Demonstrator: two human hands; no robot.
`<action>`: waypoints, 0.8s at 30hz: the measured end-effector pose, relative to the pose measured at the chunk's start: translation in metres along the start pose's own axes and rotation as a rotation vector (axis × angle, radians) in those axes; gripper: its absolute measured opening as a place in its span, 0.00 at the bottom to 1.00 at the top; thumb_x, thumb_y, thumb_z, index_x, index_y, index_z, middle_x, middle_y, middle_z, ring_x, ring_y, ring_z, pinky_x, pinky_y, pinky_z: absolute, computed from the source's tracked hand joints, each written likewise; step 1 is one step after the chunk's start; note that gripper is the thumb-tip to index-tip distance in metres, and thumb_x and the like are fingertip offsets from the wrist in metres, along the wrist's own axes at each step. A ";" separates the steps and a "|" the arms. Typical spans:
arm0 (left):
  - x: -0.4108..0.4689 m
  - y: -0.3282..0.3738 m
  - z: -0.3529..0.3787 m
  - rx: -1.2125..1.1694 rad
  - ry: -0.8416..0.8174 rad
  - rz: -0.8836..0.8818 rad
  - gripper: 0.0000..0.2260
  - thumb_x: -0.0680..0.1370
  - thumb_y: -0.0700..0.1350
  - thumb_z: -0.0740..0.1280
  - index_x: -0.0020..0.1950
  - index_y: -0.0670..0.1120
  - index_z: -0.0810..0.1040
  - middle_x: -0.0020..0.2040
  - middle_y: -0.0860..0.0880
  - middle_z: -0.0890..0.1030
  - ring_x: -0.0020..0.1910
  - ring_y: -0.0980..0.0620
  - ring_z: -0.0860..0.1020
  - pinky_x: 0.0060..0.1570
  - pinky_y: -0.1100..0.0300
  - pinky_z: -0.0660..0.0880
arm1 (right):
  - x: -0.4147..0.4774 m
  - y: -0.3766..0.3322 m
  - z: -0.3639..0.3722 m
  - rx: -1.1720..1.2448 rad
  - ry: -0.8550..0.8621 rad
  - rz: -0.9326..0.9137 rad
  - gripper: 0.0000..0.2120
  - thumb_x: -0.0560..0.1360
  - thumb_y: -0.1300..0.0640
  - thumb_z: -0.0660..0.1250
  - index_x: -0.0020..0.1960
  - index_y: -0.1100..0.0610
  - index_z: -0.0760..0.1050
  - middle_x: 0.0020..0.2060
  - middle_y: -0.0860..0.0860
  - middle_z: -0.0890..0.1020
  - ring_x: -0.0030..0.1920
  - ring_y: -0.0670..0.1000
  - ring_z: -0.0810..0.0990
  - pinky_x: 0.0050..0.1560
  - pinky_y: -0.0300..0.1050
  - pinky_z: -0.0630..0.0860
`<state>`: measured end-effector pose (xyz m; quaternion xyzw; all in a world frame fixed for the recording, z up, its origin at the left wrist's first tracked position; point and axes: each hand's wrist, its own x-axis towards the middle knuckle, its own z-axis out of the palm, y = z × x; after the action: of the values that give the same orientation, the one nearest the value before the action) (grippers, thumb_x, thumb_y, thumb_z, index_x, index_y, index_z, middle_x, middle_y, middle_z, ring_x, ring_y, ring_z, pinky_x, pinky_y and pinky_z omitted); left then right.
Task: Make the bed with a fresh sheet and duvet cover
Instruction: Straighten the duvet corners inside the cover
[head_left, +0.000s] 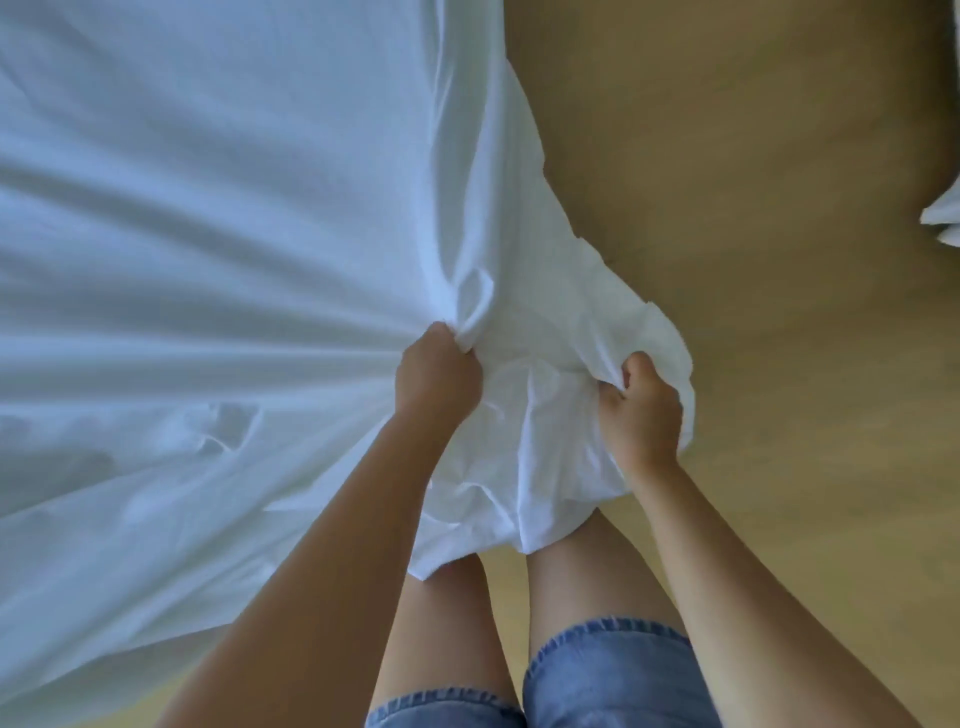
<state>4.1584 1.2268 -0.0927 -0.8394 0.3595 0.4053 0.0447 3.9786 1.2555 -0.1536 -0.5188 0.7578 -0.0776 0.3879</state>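
Evidently light, soft and limp, the white sheet (208, 208) lies spread over the bed, its near corner held above the floor (753, 156) by the left hand (436, 374) and right hand (641, 410), each clenching bunched fabric; gathered handfuls should grip best.

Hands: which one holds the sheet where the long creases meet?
The left hand: long creases in the sheet fan out from its grip. The right hand holds the loose, crumpled edge.
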 end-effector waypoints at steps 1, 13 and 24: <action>0.007 -0.005 0.007 -0.072 0.010 -0.037 0.05 0.78 0.40 0.58 0.51 0.41 0.71 0.52 0.40 0.78 0.54 0.40 0.75 0.45 0.58 0.64 | 0.008 0.002 0.015 -0.014 -0.103 0.048 0.12 0.73 0.60 0.66 0.37 0.54 0.63 0.31 0.48 0.68 0.35 0.54 0.72 0.36 0.46 0.64; 0.015 -0.006 -0.009 -0.403 0.007 -0.002 0.09 0.70 0.52 0.69 0.42 0.46 0.77 0.36 0.50 0.79 0.37 0.48 0.78 0.40 0.55 0.75 | 0.069 -0.005 0.011 0.102 -0.657 0.049 0.37 0.63 0.43 0.78 0.68 0.46 0.67 0.55 0.40 0.76 0.58 0.45 0.74 0.52 0.39 0.69; 0.020 -0.001 -0.026 -0.212 0.273 -0.049 0.10 0.74 0.51 0.69 0.38 0.47 0.76 0.35 0.48 0.78 0.46 0.41 0.80 0.41 0.54 0.72 | 0.071 0.040 -0.062 -0.015 -0.179 0.226 0.31 0.62 0.30 0.70 0.46 0.56 0.74 0.38 0.51 0.79 0.45 0.57 0.80 0.40 0.47 0.71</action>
<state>4.1838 1.2069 -0.0897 -0.8951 0.2971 0.3218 -0.0834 3.8966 1.1961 -0.1674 -0.4381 0.7742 0.0190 0.4565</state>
